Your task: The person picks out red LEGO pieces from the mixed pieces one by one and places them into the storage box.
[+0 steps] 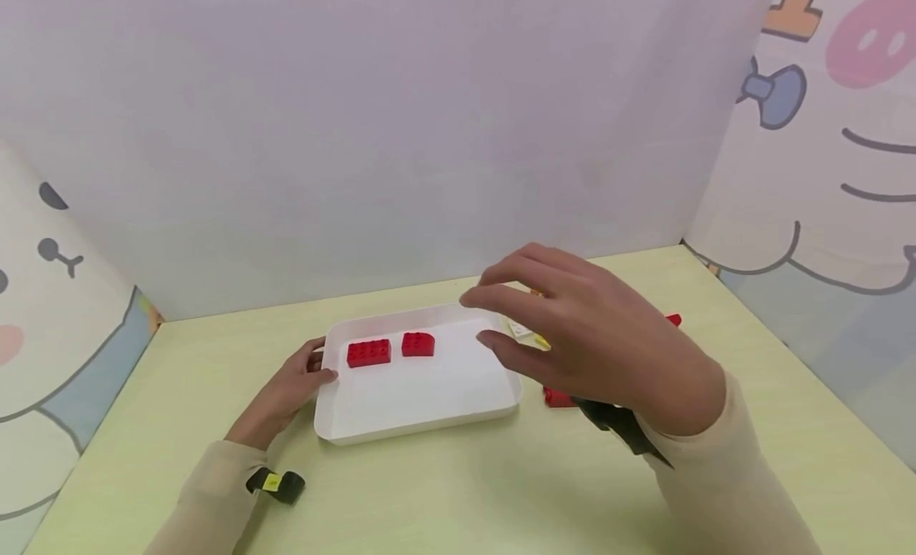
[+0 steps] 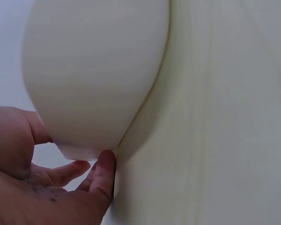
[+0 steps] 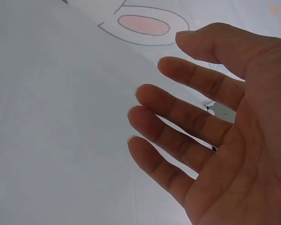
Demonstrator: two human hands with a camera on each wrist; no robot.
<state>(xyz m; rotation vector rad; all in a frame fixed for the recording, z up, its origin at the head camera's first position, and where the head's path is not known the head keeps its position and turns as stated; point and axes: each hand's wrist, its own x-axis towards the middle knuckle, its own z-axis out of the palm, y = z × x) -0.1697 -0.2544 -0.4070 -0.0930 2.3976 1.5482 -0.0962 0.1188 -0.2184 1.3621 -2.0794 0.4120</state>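
A shallow white tray lies on the table in the head view. Inside it sit a red rectangular toy brick and a shorter red brick with a rounded corner. My left hand pinches the tray's left wall, thumb over the rim and fingers outside; the left wrist view shows fingertips against the tray's outer side. Raised above the tray's right end, my right hand holds nothing. Its fingers are spread and slightly bent in the right wrist view, with the palm showing.
Partly hidden behind the right hand are more pieces: a red one, a white one, some yellow bits and a red tip. Pale curtains with cartoon prints close off the back and sides of the light yellow-green table.
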